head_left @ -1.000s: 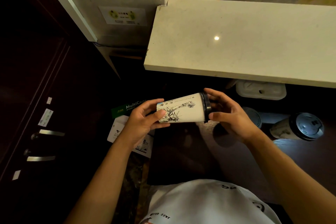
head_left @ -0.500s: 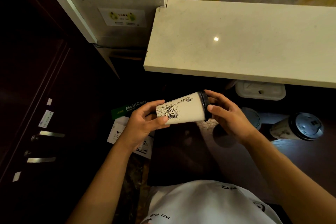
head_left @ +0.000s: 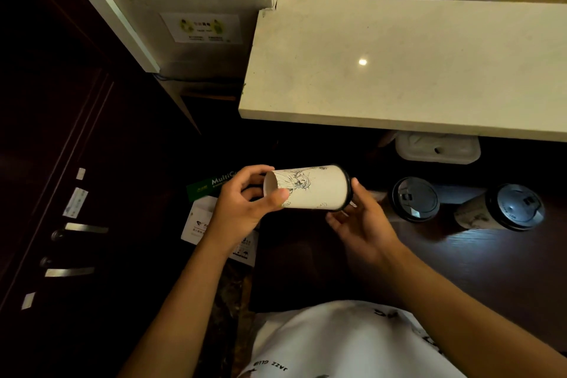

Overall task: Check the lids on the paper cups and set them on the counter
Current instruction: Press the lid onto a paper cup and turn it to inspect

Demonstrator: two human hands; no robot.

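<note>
A white paper cup [head_left: 310, 189] with a Statue of Liberty drawing and a black lid [head_left: 346, 190] lies sideways in the air, its base toward the left. My left hand [head_left: 245, 202] grips its base end with thumb and fingers. Under and behind the lid end, my right hand [head_left: 359, 221] cups the lid, with the thumb on the rim. Two more lidded cups stand on the dark lower desk at right, the nearer lidded cup [head_left: 414, 199] and the farther lidded cup [head_left: 503, 209]. The pale stone counter [head_left: 399, 70] lies above them.
A white tissue box [head_left: 437, 147] sits under the counter's edge. A green paper packet [head_left: 211, 184] and a white card [head_left: 199, 221] lie below my left hand. Dark cabinet doors with metal handles [head_left: 82, 228] fill the left. A pillar [head_left: 184, 9] rises beside the counter.
The cup has turned so its base now faces the camera and its lid end points right. My right hand dropped from the top of the lid to under it.
</note>
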